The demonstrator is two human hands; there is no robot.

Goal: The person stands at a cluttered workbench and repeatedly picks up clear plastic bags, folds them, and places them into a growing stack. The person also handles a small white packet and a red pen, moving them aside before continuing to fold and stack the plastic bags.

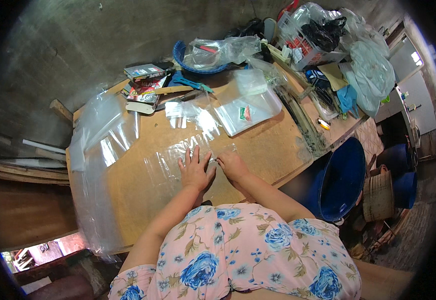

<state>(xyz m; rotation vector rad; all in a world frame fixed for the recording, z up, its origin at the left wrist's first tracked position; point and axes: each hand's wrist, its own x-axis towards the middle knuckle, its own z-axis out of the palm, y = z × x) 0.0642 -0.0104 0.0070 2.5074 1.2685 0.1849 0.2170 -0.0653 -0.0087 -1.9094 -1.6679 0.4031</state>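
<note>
The left hand lies flat, fingers spread, on a clear plastic bag (on the wooden table); the right hand pinches its edge

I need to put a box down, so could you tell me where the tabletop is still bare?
Bare wood lies between the right hand and the stack of clear bags, toward the table's right edge. The left side is draped in plastic sheeting; the far end is crowded with tools and a basket.

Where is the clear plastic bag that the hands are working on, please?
In the head view, the clear plastic bag lies flat on the wooden table, under the left hand and the right hand.
</note>
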